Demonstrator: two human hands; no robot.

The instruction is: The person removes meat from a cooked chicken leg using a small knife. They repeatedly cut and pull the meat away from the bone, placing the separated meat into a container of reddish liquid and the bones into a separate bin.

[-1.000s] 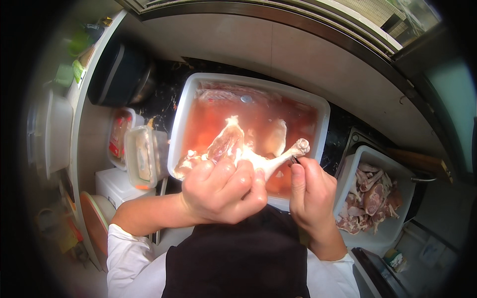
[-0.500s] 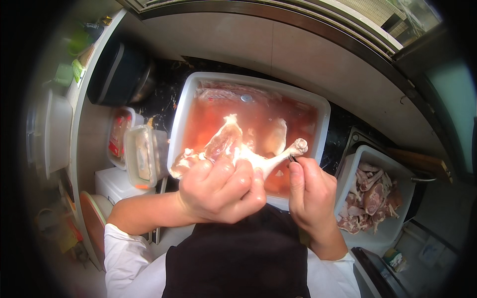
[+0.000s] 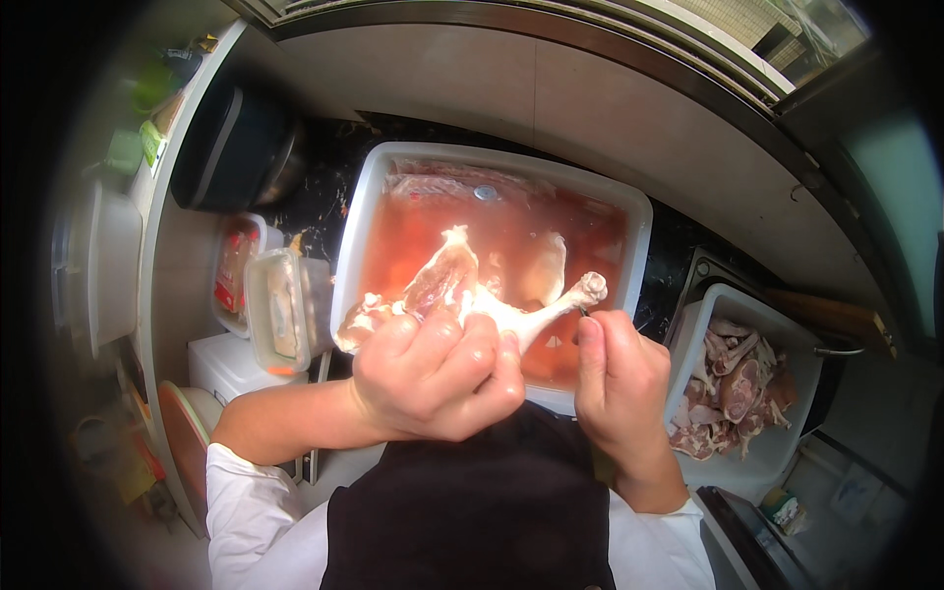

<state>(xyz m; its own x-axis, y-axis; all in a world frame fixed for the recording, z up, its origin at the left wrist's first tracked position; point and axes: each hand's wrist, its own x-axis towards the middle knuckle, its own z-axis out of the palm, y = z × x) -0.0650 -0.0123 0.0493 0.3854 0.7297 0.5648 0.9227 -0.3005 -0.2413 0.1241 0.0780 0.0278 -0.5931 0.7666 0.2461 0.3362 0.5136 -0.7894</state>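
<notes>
Whitish poultry leg [image 3: 539, 323] is held in my closed left grip [image 3: 440, 377], while my right grip [image 3: 619, 379] pinches one dark tool [image 3: 584, 312].

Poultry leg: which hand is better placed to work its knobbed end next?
Likely the right hand: it pinches a small dark item beside the knobbed end; the left hand grips the leg.

One large white rectangular plastic tub [image 3: 639, 246]; above it, two bare hands [image 3: 438, 379] [image 3: 624, 393], one pale raw leg [image 3: 536, 324]; rightward, one smaller white bin [image 3: 801, 369].

No readable text, no legible labels or numbers
</notes>
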